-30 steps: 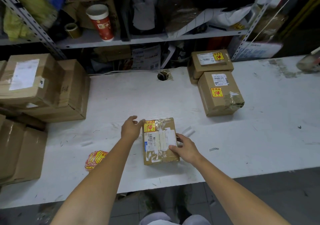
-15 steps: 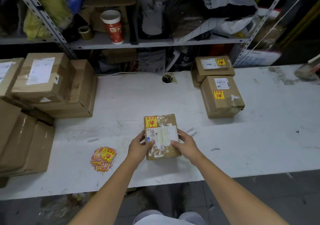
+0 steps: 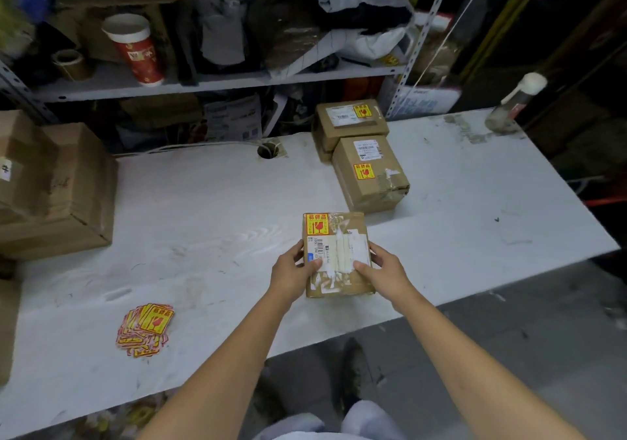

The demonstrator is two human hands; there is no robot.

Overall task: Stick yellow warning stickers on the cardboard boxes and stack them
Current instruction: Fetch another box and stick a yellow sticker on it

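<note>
Near edge, box: the small cardboard box (image 3: 336,253) sits right of centre on the worktop (image 3: 203,219). Its yellow warning sticker (image 3: 317,224) is on the far-left corner of the top face.
Hands: my left hand (image 3: 293,271) grips the box's left side and my right hand (image 3: 383,271) grips its right side, with both thumbs on top by the white label. I cannot tell whether the box is lifted or resting.
Change: a second ago my left hand was up at the sticker corner. Now it is down at the side, so both hands hold the box.
Meaning: I judge the sticking done for this box, and the carry to the stack comes next.
Sticker pile: the loose stickers (image 3: 146,327) lie well to my left, near the front edge.
Done boxes: the nearer stickered box (image 3: 371,175) stands just beyond mine. The farther stickered box (image 3: 351,119) is behind it and seems to sit on another box.
Waiting boxes: the plain boxes (image 3: 57,185) are stacked at the far left.
Surface: the top is white, scuffed and stained, with a cable hole (image 3: 268,150) at the back.
Room: it is dim. A cluttered metal shelf (image 3: 203,81) behind holds a paper cup (image 3: 137,49) and a tape roll (image 3: 69,64).
</note>
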